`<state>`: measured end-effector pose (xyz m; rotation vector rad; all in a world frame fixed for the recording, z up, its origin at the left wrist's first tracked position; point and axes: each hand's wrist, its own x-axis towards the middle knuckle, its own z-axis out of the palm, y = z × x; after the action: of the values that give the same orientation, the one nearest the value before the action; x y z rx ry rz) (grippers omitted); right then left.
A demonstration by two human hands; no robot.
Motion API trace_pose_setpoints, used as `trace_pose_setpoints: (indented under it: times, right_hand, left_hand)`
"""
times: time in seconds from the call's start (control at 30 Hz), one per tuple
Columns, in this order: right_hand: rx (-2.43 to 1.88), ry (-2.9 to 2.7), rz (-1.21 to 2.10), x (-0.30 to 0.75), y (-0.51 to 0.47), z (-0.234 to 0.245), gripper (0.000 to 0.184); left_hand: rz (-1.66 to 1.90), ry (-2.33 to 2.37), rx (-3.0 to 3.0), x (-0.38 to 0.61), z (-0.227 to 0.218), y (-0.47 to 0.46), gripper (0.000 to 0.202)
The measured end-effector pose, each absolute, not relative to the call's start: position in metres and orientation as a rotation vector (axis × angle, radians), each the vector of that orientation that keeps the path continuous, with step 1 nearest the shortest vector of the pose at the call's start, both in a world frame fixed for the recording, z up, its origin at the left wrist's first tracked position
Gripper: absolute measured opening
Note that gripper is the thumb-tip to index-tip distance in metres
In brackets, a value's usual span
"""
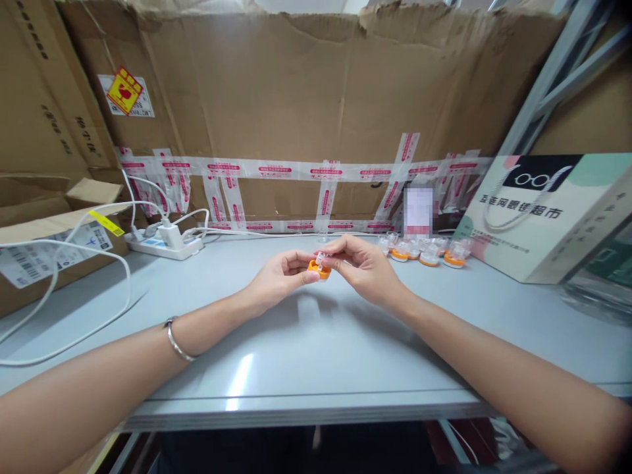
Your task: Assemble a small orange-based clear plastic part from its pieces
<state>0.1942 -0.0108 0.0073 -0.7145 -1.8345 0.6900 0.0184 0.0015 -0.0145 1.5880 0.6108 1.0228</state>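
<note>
Above the middle of the grey table (316, 342), my left hand (279, 280) and my right hand (363, 266) meet around one small orange and clear plastic part (319, 265). Both hands pinch it between thumb and fingers. A clear piece sits on top of the orange base, under my right fingertips. A silver bangle (176, 341) circles my left wrist.
Several similar orange and clear parts (427, 253) lie in a row behind my right hand. A white power strip (165, 243) with a charger and cables sits at the back left. A printed gift box (538, 214) stands at the right. Taped cardboard (316, 118) walls the back.
</note>
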Motion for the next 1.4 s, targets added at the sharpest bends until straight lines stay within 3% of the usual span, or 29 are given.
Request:
trace_pose_setpoints:
  times: [0.33,0.53,0.73,0.93,1.1,1.27,1.4]
  right_hand:
    - [-0.672,-1.845,0.550,0.193,-0.011,0.002,0.009]
    - [-0.544,-2.161,0.179,0.201,-0.010,0.008,0.058]
    - [-0.581,-2.111,-0.001,0.202,-0.007,0.003,0.039]
    - [-0.534,-2.068,0.016,0.200,-0.008,0.001,0.036]
    - [-0.543,-2.056,0.028,0.198,-0.013,0.002,0.034]
    - [-0.494,-2.073,-0.063,0.198,-0.017,0.002,0.041]
    - [-0.607,-2.034,0.043,0.199,-0.020,0.003,0.060]
  left_hand:
    - [1.040,0.540,1.577,0.015,-0.017,0.004,0.024]
    - [1.102,0.522,1.482,0.015,-0.006,0.000,0.024]
    - [1.126,0.508,1.516,0.015,-0.004,0.000,0.022]
    - [1.213,0.583,1.859,0.008,0.000,0.000,0.035]
    - [1.467,0.719,2.317,0.004,0.002,-0.008,0.020]
    - [1.563,0.724,2.529,0.003,0.002,-0.011,0.017]
    - [1.639,0.630,2.634,0.003,0.001,-0.007,0.016]
